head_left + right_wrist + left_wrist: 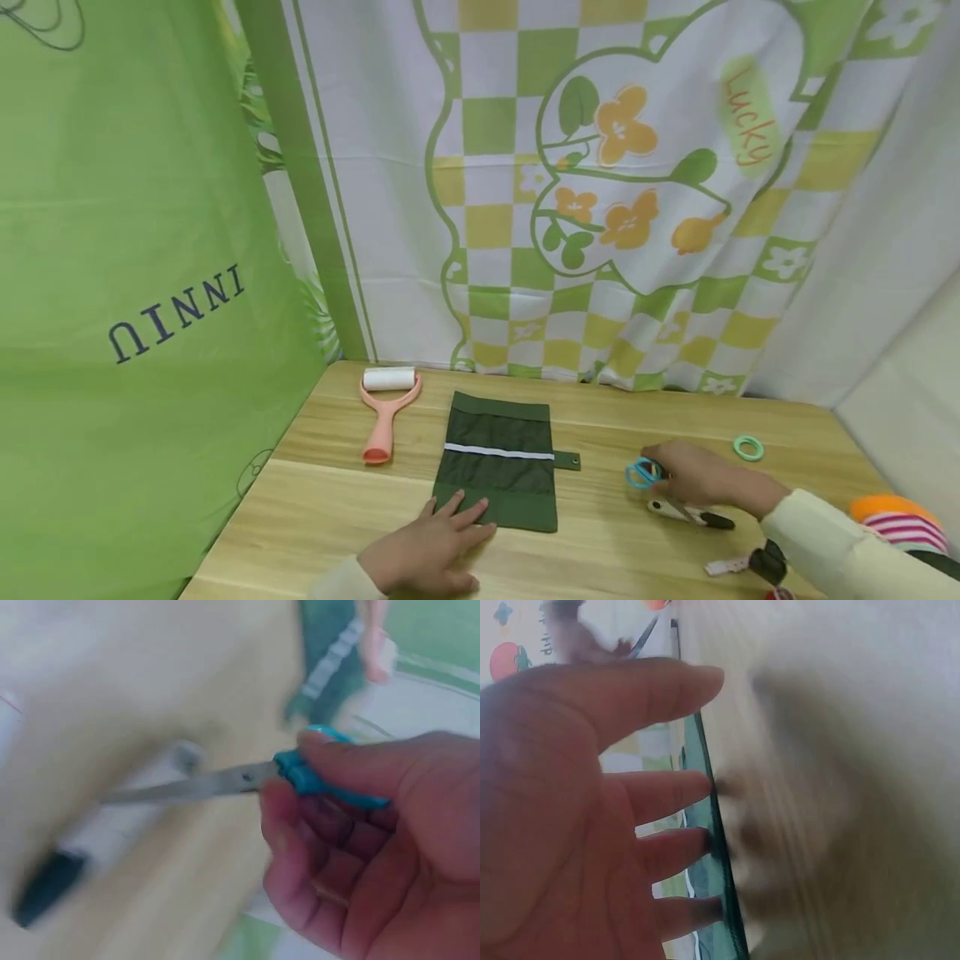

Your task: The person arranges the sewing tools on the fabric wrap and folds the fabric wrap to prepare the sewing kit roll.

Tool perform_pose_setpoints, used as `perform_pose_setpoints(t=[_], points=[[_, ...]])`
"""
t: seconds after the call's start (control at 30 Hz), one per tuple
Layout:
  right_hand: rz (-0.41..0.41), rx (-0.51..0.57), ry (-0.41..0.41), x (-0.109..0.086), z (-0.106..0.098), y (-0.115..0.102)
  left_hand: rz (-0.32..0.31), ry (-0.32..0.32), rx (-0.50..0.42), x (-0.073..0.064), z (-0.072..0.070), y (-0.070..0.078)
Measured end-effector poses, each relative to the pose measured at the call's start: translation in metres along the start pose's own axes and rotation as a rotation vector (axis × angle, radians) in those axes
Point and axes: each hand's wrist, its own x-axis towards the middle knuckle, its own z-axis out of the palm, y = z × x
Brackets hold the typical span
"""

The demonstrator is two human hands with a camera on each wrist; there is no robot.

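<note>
A dark green fabric roll pouch (501, 462) lies spread on the table, with a white elastic band across it and a snap tab on its right side. My left hand (438, 546) rests at its lower left corner, fingers spread and straight over the near edge. To the right, my right hand (693, 477) pinches a pair of scissors (300, 776) by their blue handles between thumb and fingers. The steel blades stick out from the hand, closed together. Just below that hand lies a white tool with a black end (688, 514), which the blades overlap in the right wrist view.
A pink lint roller (384, 417) lies left of the pouch. A mint green ring (748, 448) sits at the back right. Near the right sleeve are a pink tape with a black piece (767, 563) and an orange and striped item (900, 521). Curtains hang behind the table.
</note>
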Motion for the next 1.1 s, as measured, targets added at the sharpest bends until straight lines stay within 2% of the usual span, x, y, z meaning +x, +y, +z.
perform_pose_setpoints(t=[0.1, 0.23, 0.37, 0.5, 0.6, 0.77, 0.93, 1.03, 1.1], points=[[-0.059, 0.045, 0.062, 0.007, -0.028, -0.015, 0.031, 0.009, 0.02, 0.002, 0.003, 0.003], [-0.087, 0.023, 0.219, 0.019, -0.061, -0.039, 0.06, 0.003, 0.044, 0.007, 0.0, 0.008], [-0.123, 0.077, 0.322, 0.048, -0.071, -0.059, 0.033, -0.026, 0.03, 0.005, 0.0, 0.012], [-0.182, 0.151, 0.382, 0.082, -0.061, -0.069, 0.016, -0.033, 0.013, 0.004, 0.002, 0.013], [-0.192, 0.215, 0.365, 0.111, -0.047, -0.069, 0.015, -0.014, 0.034, 0.005, 0.004, 0.014], [-0.107, 0.388, 0.313, 0.154, -0.015, -0.061, 0.001, 0.006, 0.084, 0.01, 0.003, 0.016], [0.018, 0.57, 0.336, 0.187, 0.013, -0.062, -0.013, 0.001, 0.1, 0.011, 0.0, 0.019], [0.052, 0.642, 0.342, 0.202, 0.024, -0.065, -0.02, 0.005, 0.103, 0.013, 0.0, 0.02], [0.044, 0.669, 0.33, 0.211, 0.029, -0.067, -0.019, 0.009, 0.119, 0.014, 0.0, 0.02]])
